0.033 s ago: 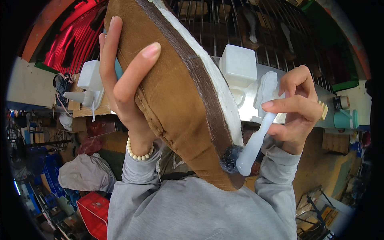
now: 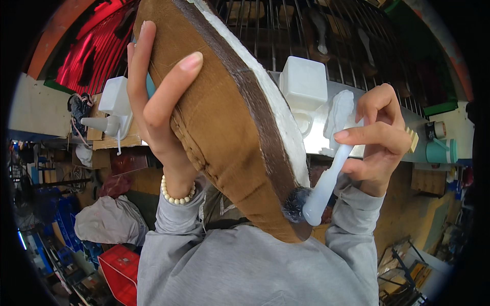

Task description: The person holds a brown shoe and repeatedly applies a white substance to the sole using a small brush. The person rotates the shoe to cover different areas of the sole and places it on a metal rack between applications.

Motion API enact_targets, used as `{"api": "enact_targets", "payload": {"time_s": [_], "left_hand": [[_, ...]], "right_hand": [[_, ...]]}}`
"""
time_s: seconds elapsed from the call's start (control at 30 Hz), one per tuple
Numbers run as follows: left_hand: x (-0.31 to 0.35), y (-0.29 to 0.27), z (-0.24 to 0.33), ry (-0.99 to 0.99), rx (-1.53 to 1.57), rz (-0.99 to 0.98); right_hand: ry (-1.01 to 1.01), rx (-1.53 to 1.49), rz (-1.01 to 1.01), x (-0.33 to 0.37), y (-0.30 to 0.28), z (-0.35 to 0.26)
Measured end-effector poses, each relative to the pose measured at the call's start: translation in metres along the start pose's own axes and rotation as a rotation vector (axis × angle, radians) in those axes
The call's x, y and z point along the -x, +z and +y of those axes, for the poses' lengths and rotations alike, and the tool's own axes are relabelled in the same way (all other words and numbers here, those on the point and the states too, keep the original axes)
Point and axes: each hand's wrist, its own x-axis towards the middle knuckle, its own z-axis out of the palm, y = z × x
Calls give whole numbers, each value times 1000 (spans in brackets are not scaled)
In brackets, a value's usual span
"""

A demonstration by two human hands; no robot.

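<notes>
A brown suede-like shoe (image 2: 219, 132) fills the middle of the view, tilted, its lower end near my chest. Along its right side run a dark brown, wet-looking band (image 2: 260, 127) and a white strip (image 2: 286, 132). My left hand (image 2: 158, 102) grips the shoe from the left, thumb on the brown side; some of its fingers are hidden behind the shoe. My right hand (image 2: 380, 135) pinches the white handle of a brush (image 2: 325, 191). The brush's dark bristles touch the band near the shoe's lower end.
Beyond my hands is a metal-topped bench with a white square container (image 2: 303, 81), a white nozzle bottle (image 2: 113, 104) and a teal cup (image 2: 441, 151). Dark shoes stand on the wire rack (image 2: 352, 71) behind, with a red-lit part at left. A red crate (image 2: 120, 275) sits lower left.
The shoe and my left thumb have shifted very slightly left. The brush has moved a hair to the right and down, its bristles still on the shoe.
</notes>
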Motion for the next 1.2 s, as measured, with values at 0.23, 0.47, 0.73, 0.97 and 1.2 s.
{"api": "enact_targets", "payload": {"time_s": [0.23,0.47,0.73,0.97,1.2], "left_hand": [[6,-4,-8,-158,99,-53],[8,-1,-5,-226,124,-104],[10,-7,0,-291,85,-188],[24,-13,5,-544,207,-296],[50,-9,14,-849,634,-403]], "right_hand": [[-75,-98,-12,8,2,5],[80,36,29,-7,5,5],[-46,-48,-8,-8,4,10],[-50,-77,-18,-10,4,12],[-93,-132,-34,-28,18,13]]}}
